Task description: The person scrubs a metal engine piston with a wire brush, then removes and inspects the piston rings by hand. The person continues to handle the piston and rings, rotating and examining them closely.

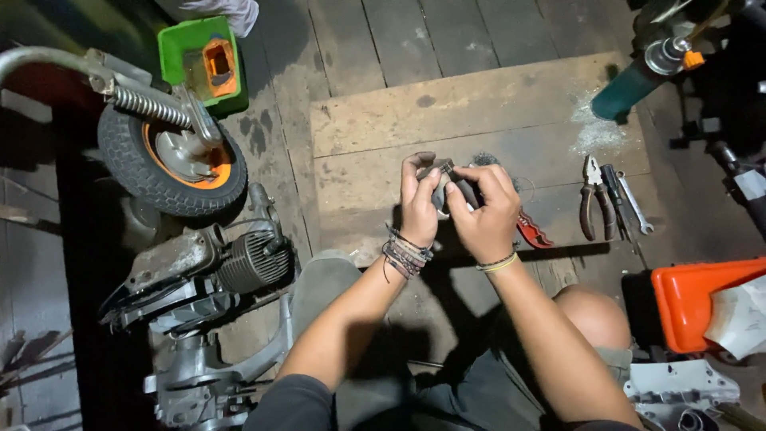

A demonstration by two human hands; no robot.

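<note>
A wheel point(171, 156) with an orange hub lies left of the board point(479, 128), beside a spring point(148, 106). A green box point(203, 64) sits behind it. An engine point(199, 271) lies nearer, at the floor's left side. Pliers point(594, 203) and a wrench point(636, 206) lie by the board's right edge. An orange tray point(694, 299) stands right of them.

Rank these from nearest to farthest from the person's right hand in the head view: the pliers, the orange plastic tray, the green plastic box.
From the right hand:
1. Pliers with dark handles, just right on the wooden board.
2. Orange plastic tray, lower right.
3. Green plastic box, far upper left, beyond the wheel.
</note>
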